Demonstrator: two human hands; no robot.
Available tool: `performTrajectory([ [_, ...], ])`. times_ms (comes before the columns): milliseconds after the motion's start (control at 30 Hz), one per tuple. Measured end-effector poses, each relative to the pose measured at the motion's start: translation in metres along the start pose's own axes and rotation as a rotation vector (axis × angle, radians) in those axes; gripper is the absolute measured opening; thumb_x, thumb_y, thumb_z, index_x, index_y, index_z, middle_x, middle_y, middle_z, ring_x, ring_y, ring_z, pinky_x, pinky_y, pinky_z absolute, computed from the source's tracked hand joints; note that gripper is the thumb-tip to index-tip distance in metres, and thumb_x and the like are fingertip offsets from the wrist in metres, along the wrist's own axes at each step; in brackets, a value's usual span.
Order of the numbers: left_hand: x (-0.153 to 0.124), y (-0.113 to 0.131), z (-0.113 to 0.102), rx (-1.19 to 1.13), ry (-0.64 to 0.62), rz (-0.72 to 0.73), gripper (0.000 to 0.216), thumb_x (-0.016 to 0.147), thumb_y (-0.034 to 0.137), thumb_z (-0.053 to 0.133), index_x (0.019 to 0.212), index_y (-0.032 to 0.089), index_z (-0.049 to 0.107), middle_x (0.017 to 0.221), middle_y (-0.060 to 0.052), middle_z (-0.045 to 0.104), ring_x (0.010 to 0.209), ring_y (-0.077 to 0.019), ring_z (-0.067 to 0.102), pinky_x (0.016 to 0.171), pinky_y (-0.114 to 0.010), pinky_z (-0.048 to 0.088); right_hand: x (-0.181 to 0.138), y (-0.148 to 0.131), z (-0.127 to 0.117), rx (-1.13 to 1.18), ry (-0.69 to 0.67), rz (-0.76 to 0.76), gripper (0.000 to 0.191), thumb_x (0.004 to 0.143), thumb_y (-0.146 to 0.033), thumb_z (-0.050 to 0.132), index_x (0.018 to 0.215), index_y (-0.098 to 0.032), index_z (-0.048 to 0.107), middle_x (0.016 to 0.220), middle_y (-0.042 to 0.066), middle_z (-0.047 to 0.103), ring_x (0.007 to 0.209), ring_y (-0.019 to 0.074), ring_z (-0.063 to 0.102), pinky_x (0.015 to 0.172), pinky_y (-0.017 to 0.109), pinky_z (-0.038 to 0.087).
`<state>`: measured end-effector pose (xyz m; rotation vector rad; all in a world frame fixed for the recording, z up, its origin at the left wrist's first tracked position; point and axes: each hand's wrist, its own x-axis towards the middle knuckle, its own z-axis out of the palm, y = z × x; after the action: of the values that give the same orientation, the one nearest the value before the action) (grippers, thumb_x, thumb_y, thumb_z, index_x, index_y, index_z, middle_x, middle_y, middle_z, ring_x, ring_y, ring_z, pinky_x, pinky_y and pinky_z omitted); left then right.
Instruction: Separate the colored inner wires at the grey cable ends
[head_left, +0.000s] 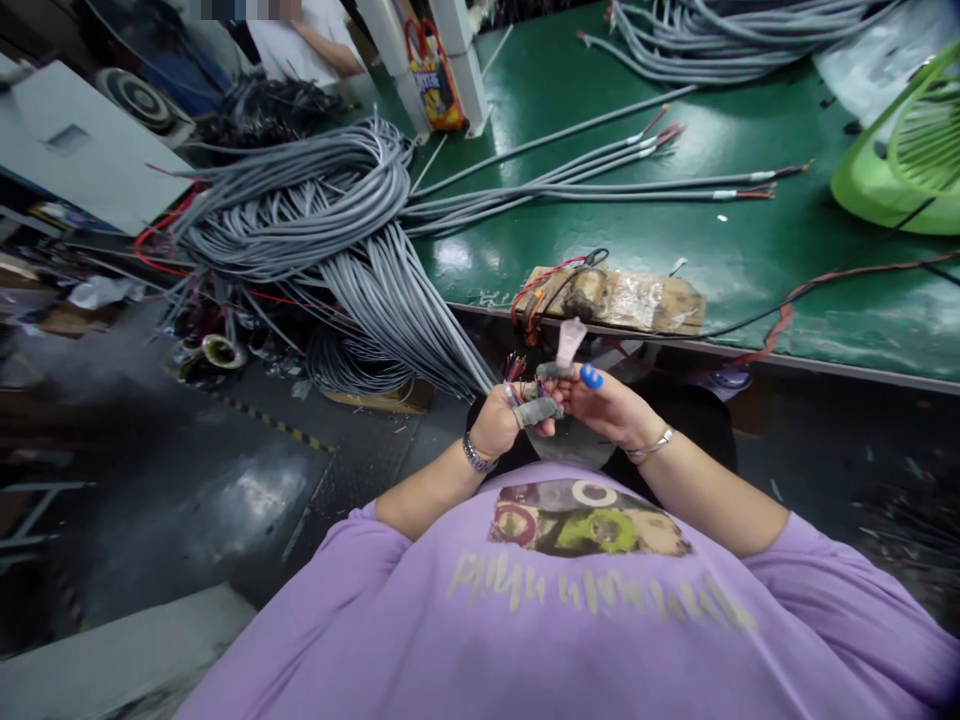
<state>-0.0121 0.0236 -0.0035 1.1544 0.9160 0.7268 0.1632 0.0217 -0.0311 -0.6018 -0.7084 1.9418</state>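
Observation:
In the head view my left hand [504,418], with a metal watch at the wrist, is closed around the end of a grey cable [480,372]. Thin coloured wires [516,368] fan out of that end, above the fingers. My right hand [611,408] meets it in front of my chest, its fingertips pinched at the wires. Grey wraps cover a finger of each hand, and a blue band [592,376] sits on my right hand. A pale pink strip [571,340] sticks up by the right fingertips. The exact grip point is partly hidden by the fingers.
A large coil of grey cables [300,215] hangs over the left edge of the green table [637,235]. A wooden board [679,303] with a lumpy fixture lies at the near edge. A green fan [900,165] stands right. Another person [307,40] is at the back.

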Motion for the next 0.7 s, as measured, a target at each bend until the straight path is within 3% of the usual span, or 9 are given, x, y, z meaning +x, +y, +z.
performTrajectory([
  [67,-0.001,-0.003,-0.002,0.031,-0.016,0.01,0.044,0.068,0.054,0.081,0.063,0.012,0.069,0.054,-0.005,0.066,0.046,-0.0096,0.055,0.05,-0.023,0.046,-0.007,0.003,0.0,-0.108,-0.096,-0.004,0.053,0.065,-0.052,0.085,0.104,-0.018,0.072,0.081,0.005,0.073,0.071,0.019,0.068,0.071,0.034,0.052],
  [133,-0.002,-0.004,-0.003,0.061,-0.015,0.024,0.044,0.068,0.053,0.082,0.062,0.012,0.068,0.052,-0.004,0.064,0.046,-0.009,0.054,0.051,-0.022,0.046,-0.012,0.004,0.004,-0.189,-0.099,-0.05,0.05,0.068,-0.044,0.085,0.11,-0.02,0.072,0.079,0.004,0.074,0.07,0.0198,0.069,0.074,0.036,0.053],
  [367,-0.006,-0.002,0.0,0.146,0.013,0.046,0.046,0.06,0.054,0.085,0.06,0.013,0.065,0.05,-0.002,0.063,0.044,-0.0093,0.053,0.048,-0.022,0.045,-0.019,0.007,0.031,-0.334,0.156,-0.204,0.029,0.067,-0.036,0.086,0.089,-0.019,0.076,0.08,0.002,0.072,0.062,0.0139,0.063,0.065,0.031,0.054],
  [500,-0.009,-0.004,-0.001,0.189,-0.013,0.075,0.044,0.066,0.052,0.082,0.057,0.013,0.064,0.05,-0.002,0.063,0.045,-0.0088,0.053,0.05,-0.022,0.045,-0.02,0.014,0.039,-0.267,0.222,-0.177,0.026,0.073,-0.041,0.081,0.08,-0.018,0.075,0.067,0.002,0.069,0.055,0.0141,0.061,0.057,0.03,0.049],
  [700,-0.007,-0.007,-0.005,-0.043,0.019,0.118,0.043,0.066,0.052,0.083,0.077,0.012,0.072,0.069,-0.007,0.073,0.063,-0.0135,0.067,0.062,-0.023,0.049,-0.024,0.01,0.03,-0.198,0.404,-0.204,0.027,0.064,-0.04,0.086,0.077,-0.02,0.074,0.065,-0.003,0.064,0.056,0.0084,0.051,0.053,0.023,0.041],
])
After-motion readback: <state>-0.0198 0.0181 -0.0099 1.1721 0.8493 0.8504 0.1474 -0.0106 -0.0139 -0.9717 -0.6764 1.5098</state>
